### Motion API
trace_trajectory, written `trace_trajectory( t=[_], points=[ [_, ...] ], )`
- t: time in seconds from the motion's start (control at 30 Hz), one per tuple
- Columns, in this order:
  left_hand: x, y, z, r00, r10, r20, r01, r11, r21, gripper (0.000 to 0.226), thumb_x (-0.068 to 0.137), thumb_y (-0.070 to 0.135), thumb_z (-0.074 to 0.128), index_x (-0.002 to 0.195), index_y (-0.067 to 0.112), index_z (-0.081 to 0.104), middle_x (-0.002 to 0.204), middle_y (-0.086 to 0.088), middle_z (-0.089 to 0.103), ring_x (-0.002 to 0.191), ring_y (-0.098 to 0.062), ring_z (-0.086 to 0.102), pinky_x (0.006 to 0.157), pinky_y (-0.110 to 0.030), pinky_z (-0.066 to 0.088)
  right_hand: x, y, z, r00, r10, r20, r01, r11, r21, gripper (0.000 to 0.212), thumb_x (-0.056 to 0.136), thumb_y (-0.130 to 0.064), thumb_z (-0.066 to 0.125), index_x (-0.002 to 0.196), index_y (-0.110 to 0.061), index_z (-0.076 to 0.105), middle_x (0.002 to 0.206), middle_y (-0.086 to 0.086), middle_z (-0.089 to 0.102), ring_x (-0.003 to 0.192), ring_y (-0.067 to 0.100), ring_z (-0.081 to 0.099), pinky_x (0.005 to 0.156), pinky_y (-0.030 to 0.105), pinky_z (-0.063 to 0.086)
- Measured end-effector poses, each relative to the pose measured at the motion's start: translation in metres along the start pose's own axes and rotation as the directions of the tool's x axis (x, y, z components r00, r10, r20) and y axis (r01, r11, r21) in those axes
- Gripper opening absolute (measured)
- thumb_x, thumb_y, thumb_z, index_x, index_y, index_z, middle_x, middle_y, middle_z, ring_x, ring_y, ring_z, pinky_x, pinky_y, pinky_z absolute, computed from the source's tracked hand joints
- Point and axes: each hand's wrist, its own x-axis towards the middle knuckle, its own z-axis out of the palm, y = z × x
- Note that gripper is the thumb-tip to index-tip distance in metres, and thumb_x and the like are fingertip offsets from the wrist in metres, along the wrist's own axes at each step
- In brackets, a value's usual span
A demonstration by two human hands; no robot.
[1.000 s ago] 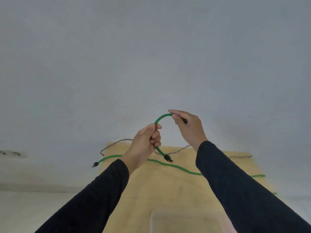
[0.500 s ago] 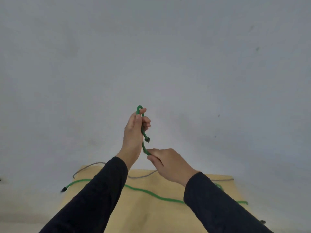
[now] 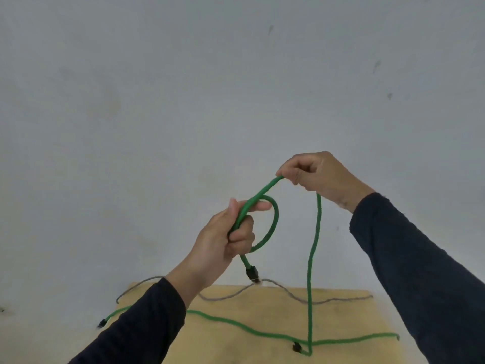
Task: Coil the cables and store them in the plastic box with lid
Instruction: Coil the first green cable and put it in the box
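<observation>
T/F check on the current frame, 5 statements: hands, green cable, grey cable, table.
1. The left hand grips a loop of the green cable. True.
2. The right hand is empty. False: it pinches the same green cable, raised above the left hand.
3. A black connector hangs below the left hand. True.
4. The grey cable is held in the air. False: it lies on the wooden table.
5. All of the green cable is off the table. False: a strand drops from the right hand to the tabletop.
</observation>
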Motion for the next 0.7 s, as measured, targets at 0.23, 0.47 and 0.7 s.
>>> trace_trajectory(
  t=[0.23, 0.47, 0.7],
  points=[
    [0.051, 0.061, -0.001, 0.944, 0.268, -0.191, -0.317, 0.897, -0.307, 0.043, 0.100, 0.037, 0.023, 0.117, 0.015, 0.056, 0.051, 0.010, 0.029, 0.044, -0.004, 0.027, 0.049, -0.015, 0.028, 0.003, 0.026, 0.097, 0.985, 0.147, -0.089, -0.132, 0.979, 0.154, 0.028, 0.098, -0.024, 0.038, 0.116, -0.031, 0.058, 0.049, -0.010, 0.046, 0.043, 0.004, 0.039, 0.045, 0.017, 0.033],
    [0.065, 0.051, -0.044, 0.840, 0.484, -0.243, -0.207, 0.702, 0.682, 0.037, 0.101, 0.035, 0.022, 0.129, 0.031, 0.046, 0.063, 0.004, 0.040, 0.057, -0.010, 0.036, 0.056, -0.022, 0.034, -0.019, -0.005, 0.127, 0.971, 0.003, 0.239, 0.053, 0.973, -0.224, 0.029, 0.097, -0.027, 0.041, 0.116, -0.015, 0.059, 0.062, -0.005, 0.052, 0.049, 0.007, 0.042, 0.050, 0.016, 0.032],
    [0.014, -0.002, -0.034, 0.995, 0.097, -0.008, -0.077, 0.842, 0.533, 0.043, 0.095, 0.041, 0.029, 0.109, 0.015, 0.060, 0.054, 0.008, 0.047, 0.049, -0.010, 0.040, 0.053, -0.032, 0.039, 0.002, -0.028, 0.047, 0.990, -0.058, 0.127, 0.074, 0.988, -0.133, 0.008, 0.081, -0.021, 0.068, 0.087, -0.024, 0.072, 0.073, 0.007, 0.070, 0.063, 0.019, 0.061, 0.067, 0.025, 0.048]
  ],
)
